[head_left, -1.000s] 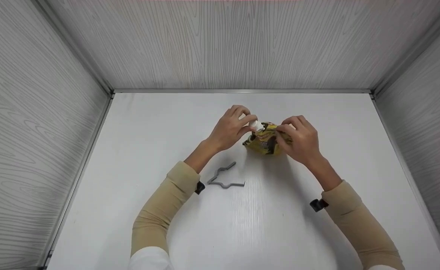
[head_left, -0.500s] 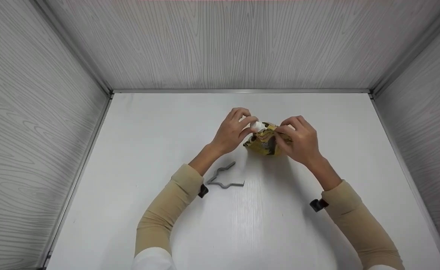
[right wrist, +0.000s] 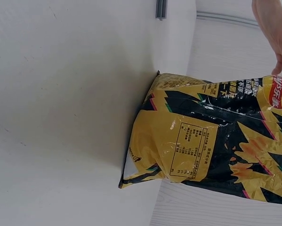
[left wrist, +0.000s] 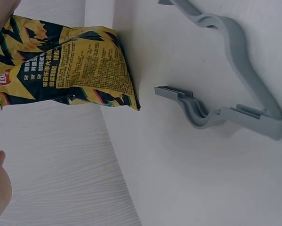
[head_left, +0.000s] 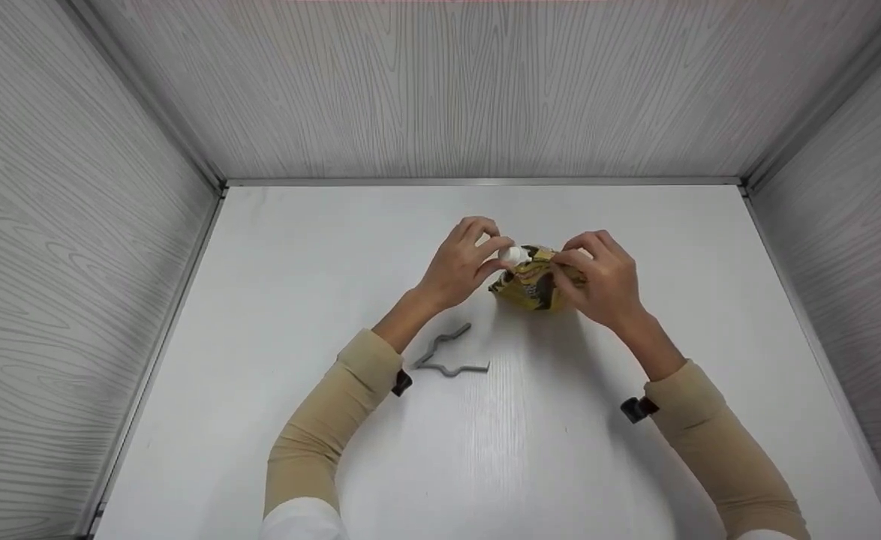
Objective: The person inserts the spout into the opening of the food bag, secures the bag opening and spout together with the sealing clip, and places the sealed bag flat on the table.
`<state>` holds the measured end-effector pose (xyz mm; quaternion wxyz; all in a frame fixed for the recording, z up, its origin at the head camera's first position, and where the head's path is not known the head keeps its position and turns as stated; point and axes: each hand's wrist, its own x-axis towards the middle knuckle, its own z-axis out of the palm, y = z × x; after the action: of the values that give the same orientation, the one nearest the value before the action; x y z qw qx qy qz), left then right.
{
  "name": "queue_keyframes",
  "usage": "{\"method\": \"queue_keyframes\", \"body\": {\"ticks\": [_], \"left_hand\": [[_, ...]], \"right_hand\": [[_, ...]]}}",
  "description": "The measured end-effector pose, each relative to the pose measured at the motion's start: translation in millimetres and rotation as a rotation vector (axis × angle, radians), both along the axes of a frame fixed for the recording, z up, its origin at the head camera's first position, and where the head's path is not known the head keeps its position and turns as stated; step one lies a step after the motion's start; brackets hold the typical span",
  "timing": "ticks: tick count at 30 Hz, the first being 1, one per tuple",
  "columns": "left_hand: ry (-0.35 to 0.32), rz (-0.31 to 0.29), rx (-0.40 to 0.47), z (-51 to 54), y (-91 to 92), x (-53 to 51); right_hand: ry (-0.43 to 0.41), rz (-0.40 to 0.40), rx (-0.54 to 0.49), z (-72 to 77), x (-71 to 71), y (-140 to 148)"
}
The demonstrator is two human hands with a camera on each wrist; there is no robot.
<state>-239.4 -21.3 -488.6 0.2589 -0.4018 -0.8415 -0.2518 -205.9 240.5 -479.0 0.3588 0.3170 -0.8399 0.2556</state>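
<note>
A yellow and black chip bag (head_left: 534, 291) stands upright on the table between my hands. With thumb and fingers my left hand (head_left: 452, 268) grips a small white round cap-like piece (head_left: 513, 256) at the bag's top left. My right hand (head_left: 602, 283) pinches the bag's top edge on the right. Printed panels cover the chip bag (left wrist: 84, 63) in the left wrist view. In the right wrist view the chip bag's bottom (right wrist: 148, 141) rests on the table. The bag's mouth is partly hidden behind my fingers. A grey hinged bag clip (head_left: 452, 370) lies unfolded nearer me.
The white tabletop (head_left: 320, 247) ends at grey wood-grain panels (head_left: 440, 90) at the back and both sides. In the left wrist view the bag clip (left wrist: 246, 61) lies apart from the bag. Its tip (right wrist: 161, 9) shows in the right wrist view.
My left hand and the white piece have shifted slightly toward me, and the left forearm has swayed a little. The right hand keeps its pinch. The bag clip has stayed put.
</note>
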Motion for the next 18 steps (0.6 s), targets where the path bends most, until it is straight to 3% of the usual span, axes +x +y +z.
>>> {"method": "queue_keyframes", "body": {"ticks": [11,18], "left_hand": [[0.117,0.036,-0.125,6.9,-4.6,2.0],[0.108,0.080,-0.197,12.7,-4.8,2.5]], "right_hand": [[0.013,-0.005,-0.003,-0.3,1.3,-0.6],[0.002,0.008,-0.017,-0.6,3.0,-0.8]]}}
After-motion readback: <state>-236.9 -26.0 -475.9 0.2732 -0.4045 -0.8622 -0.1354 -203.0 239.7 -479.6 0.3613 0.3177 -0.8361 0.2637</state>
